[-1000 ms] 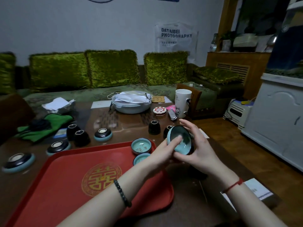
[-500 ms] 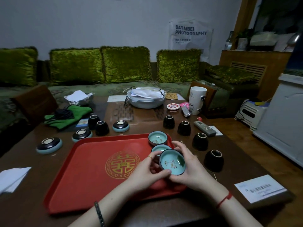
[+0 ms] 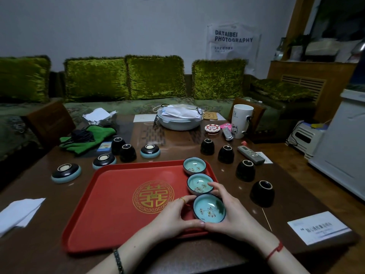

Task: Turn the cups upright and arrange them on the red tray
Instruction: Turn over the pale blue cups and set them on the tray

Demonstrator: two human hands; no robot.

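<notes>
Cupping an upright teacup, both hands on red tray.

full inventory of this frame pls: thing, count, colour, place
Upright cups: 3, turquoise inside, in a column along the red tray's right side.
Red tray: 1, gold emblem, table centre.
Inverted tall cups: 6, black; four right of tray, two behind it at left.
Inverted shallow cups: 3, black with turquoise rims, left of and behind tray.
White mug: 1, far right of table.
Remote: 1, grey, right of the tall cups.
Green cloth: 1, far left.
Lidded dish: 1, pale, far centre.
Left hand, right hand: both cupped around the nearest upright cup.
</notes>
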